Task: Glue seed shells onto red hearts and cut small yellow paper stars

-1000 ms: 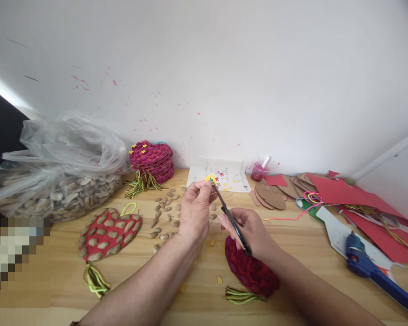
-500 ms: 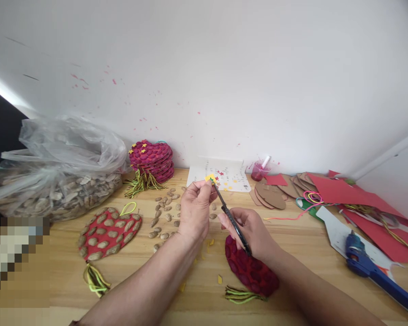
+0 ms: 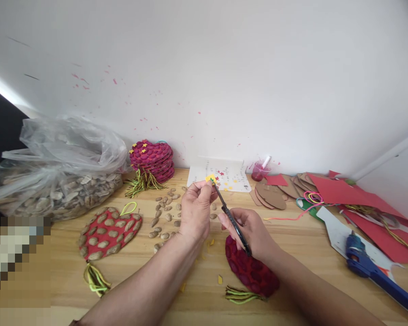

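Between the thumb and fingers of my left hand [image 3: 197, 208] is a small yellow piece of paper [image 3: 211, 178] with a green mark on it. My right hand [image 3: 250, 231] is closed around the handles of black scissors [image 3: 234, 223]. Their blades point up and left, with the tips at the paper. Under my right hand lies a dark red, shell-covered heart [image 3: 250, 271] with a yellow-green yarn tassel [image 3: 242, 295]. Small yellow scraps [image 3: 220, 279] are scattered on the table beside it.
At left are a plastic bag of shells [image 3: 61, 190] and a red heart with unpainted shells [image 3: 104, 244]. Purple hearts [image 3: 153, 158] are stacked behind loose shells [image 3: 154, 222]. A white sheet [image 3: 240, 176], cardboard pieces [image 3: 272, 194], red paper [image 3: 350, 192] and a blue glue gun [image 3: 358, 260] lie rightward.
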{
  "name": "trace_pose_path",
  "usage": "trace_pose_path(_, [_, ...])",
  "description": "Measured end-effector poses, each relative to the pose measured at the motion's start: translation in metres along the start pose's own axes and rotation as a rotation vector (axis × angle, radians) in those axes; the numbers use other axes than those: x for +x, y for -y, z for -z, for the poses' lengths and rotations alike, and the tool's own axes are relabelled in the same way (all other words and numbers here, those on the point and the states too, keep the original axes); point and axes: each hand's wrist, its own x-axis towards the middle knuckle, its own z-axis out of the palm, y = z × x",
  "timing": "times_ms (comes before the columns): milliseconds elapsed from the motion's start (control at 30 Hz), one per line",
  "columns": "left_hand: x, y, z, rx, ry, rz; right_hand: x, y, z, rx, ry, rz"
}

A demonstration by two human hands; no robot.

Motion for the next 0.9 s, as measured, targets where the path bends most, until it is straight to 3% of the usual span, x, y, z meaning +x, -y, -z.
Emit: trace_pose_path(900, [0.0011, 0.0012, 0.0005, 0.01, 0.016, 0.012, 0.0009, -0.0016, 0.001, 0.001, 0.0, 0.021])
